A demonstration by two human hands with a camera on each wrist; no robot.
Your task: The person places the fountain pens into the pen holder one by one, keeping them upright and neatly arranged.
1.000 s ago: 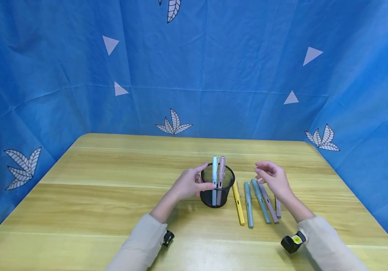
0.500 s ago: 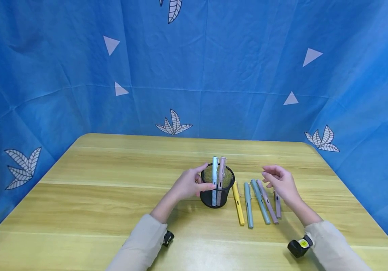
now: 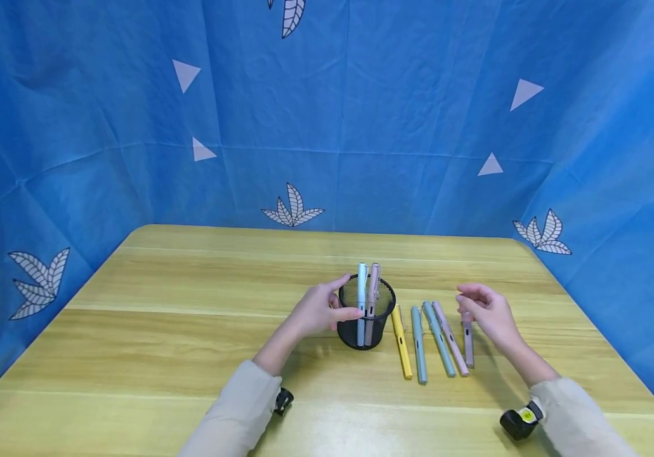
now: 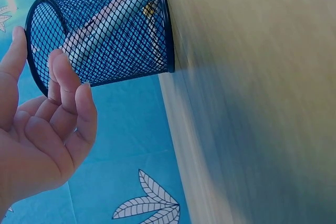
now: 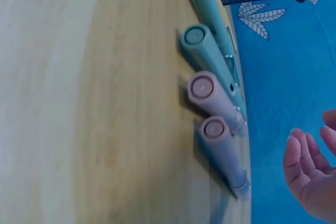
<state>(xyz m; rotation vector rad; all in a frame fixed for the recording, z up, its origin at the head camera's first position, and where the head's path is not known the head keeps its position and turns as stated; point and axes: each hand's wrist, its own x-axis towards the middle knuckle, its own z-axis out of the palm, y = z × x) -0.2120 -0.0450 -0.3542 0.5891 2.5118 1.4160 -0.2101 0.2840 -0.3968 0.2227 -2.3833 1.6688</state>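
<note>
Pen cup: upright on table, left of loose pens.
Inside cup: 2, light blue pen and mauve pen; apparently done.
On table: 5, yellow pen, 2 teal pens, 2 purple pens; apparently left.
Left hand: grips cup rim.
Right hand: fingers loosely bent, holding nothing, near rightmost purple pen.

I can see the black mesh cup standing upright; a light blue pen and a mauve pen lean side by side in it, clipped ends above the rim; just beside it lies a yellow pen, then a blue-grey pen, a teal pen, a pale lilac pen and a greyish-purple pen; that last one's far end is partly covered, so I can't tell whether it is touched.
</note>
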